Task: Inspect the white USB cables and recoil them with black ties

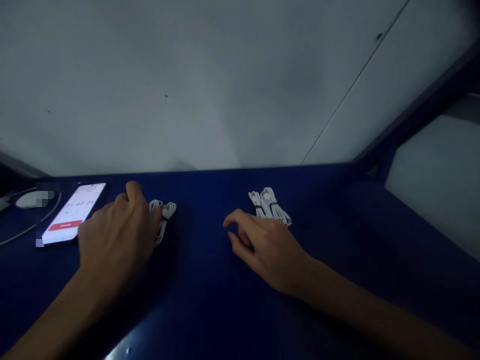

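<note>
My left hand (116, 235) rests palm down on the dark blue table (210, 300), its fingers lying over a coiled white cable (165, 212) that sticks out to the right of it. My right hand (266, 245) hovers low over the table with fingers loosely curled and nothing in them. Just behind its knuckles lies a second bundle of white cables (269, 205) bound with dark ties; the hand hides the bundle's near end.
A lit phone (73, 212) showing a timer screen lies left of my left hand. A white rounded object (26, 199) and a thin cord (26, 227) sit at the far left edge. A pale wall (187, 85) rises behind the table.
</note>
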`<state>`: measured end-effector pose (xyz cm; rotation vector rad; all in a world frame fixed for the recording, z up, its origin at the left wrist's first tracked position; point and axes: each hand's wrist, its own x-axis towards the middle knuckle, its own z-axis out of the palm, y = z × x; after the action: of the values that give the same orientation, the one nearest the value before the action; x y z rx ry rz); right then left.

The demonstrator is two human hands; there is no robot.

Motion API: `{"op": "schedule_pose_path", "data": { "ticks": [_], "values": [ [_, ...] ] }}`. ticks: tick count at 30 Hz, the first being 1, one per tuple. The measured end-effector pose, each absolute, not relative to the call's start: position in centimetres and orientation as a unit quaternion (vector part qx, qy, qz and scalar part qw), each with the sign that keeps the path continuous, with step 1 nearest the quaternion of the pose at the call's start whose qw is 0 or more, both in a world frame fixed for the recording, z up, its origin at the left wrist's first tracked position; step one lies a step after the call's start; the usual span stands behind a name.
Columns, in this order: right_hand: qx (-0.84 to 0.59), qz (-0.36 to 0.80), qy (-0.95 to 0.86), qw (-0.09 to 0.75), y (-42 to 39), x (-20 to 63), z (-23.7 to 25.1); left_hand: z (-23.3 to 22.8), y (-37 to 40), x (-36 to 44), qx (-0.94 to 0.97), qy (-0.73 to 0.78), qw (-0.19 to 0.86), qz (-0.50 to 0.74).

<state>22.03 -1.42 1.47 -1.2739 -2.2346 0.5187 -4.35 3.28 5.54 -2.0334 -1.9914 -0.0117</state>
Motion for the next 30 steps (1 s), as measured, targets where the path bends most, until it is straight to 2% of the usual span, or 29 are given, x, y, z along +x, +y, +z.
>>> {"op": "schedule_pose_path", "data": {
  "ticks": [6, 12, 16, 18, 20, 22, 23, 30],
  "values": [
    [-0.44, 0.217, -0.826, 0.276, -1.7, 22.3, 0.2, 5.5, 2.7, -4.6, -0.731, -0.677, 0.083, -0.016],
    [-0.42, 0.228, -0.83, 0.289, -2.1, 22.5, -0.2, 5.7, 2.7, -3.9, -0.726, -0.681, 0.08, -0.054],
    [-0.415, 0.237, -0.826, 0.298, -2.3, 22.4, -0.5, 5.3, 2.8, -2.9, -0.728, -0.664, 0.057, -0.161],
    [-0.418, 0.245, -0.821, 0.301, -2.5, 22.3, -0.5, 4.8, 2.5, -2.2, -0.742, -0.62, -0.063, -0.248],
    [-0.429, 0.283, -0.8, 0.31, -2.7, 22.2, -0.3, 4.2, 1.9, -1.5, -0.729, -0.548, -0.278, -0.303],
    [-0.442, 0.352, -0.756, 0.33, -2.9, 22.1, -0.1, 3.7, 1.2, -0.7, -0.676, -0.482, -0.464, -0.307],
    [-0.447, 0.392, -0.727, 0.343, -2.9, 22.1, 0.1, 3.5, 0.9, -0.4, -0.65, -0.465, -0.519, -0.303],
    [-0.436, 0.588, -0.545, 0.409, -2.6, 22.1, 0.6, 2.6, 0.7, 0.6, -0.514, -0.408, -0.699, -0.284]
  ]
}}
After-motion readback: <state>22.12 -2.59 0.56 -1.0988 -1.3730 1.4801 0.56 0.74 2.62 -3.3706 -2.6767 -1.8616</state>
